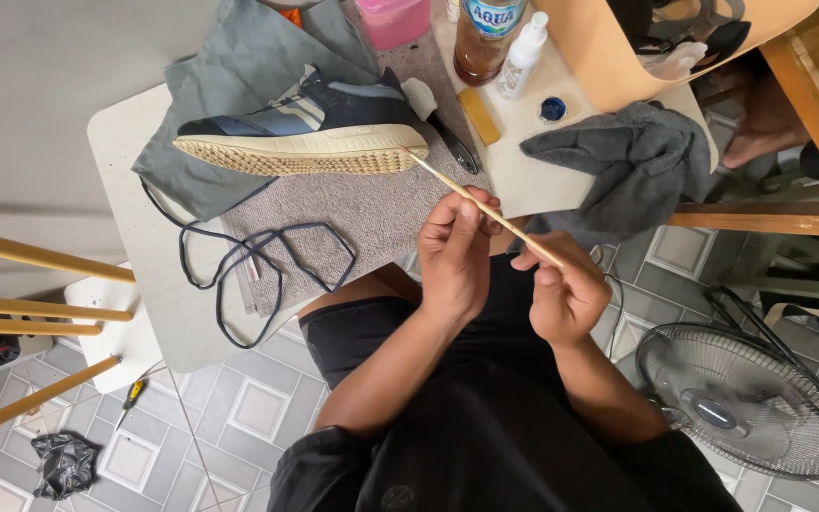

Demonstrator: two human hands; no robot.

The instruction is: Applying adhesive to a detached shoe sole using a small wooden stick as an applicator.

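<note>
Left hand (455,254) and right hand (564,292) both pinch a thin wooden stick (482,206). Its tip touches the pale sole edge of the sneaker (310,128) lying sideways on the grey towel (362,213) on the table (135,218).

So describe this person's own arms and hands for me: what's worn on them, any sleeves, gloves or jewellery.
Both forearms are bare, with no sleeves showing down to the wrists. The left hand and right hand wear no gloves, and no rings, watch or bracelet can be seen. The only clothing in view is a black top and black shorts.
</note>
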